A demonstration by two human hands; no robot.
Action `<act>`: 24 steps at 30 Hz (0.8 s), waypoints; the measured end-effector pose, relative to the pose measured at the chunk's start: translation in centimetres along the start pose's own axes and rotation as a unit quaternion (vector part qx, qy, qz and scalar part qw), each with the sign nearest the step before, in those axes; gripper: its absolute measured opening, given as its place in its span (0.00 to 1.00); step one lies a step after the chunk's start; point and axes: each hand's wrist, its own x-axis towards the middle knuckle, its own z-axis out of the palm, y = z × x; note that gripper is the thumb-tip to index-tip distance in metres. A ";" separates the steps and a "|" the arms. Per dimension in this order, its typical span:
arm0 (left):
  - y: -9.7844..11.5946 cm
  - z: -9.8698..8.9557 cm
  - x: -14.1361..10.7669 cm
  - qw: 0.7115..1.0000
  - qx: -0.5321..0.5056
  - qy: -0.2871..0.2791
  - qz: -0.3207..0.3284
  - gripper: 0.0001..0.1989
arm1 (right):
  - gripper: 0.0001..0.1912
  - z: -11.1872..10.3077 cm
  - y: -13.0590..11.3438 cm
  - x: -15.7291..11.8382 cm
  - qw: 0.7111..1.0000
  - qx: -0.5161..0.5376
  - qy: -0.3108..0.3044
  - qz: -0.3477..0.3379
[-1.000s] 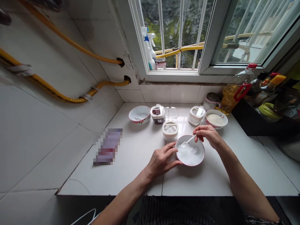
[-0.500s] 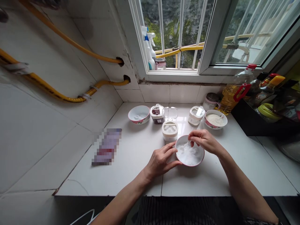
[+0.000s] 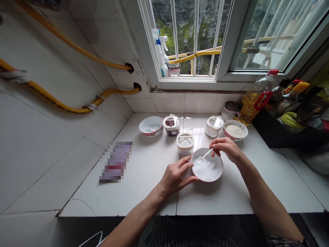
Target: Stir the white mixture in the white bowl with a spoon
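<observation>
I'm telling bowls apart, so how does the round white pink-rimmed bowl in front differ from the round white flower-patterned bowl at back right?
The left hand holds the front bowl, and the right hand holds a small white spoon over it; neither touches the flower-patterned bowl. The front bowl's contents look white; the flower-patterned bowl's look creamier. Both stand on the white tiled counter.

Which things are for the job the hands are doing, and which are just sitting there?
Being used:
white bowl, steadied by the left hand
white grainy stuff inside
white spoon, in the right hand

Probably just sitting there:
oil bottle
spray bottles by the window
dark-lidded jar
</observation>
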 end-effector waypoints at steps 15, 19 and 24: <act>0.1 0.0 0.0 1.000 0.009 0.000 -0.005 0.18 | 0.08 4.4 0.7 0.2 0.847 -0.298 0.164 -0.408; 0.0 0.1 -0.1 1.000 0.016 0.002 -0.001 0.18 | 0.08 4.0 0.5 -0.2 0.794 -0.354 0.164 -0.467; 0.0 0.0 -0.1 1.000 0.015 0.004 -0.002 0.18 | 0.08 1.8 -0.3 -1.6 0.915 -0.220 0.124 -0.315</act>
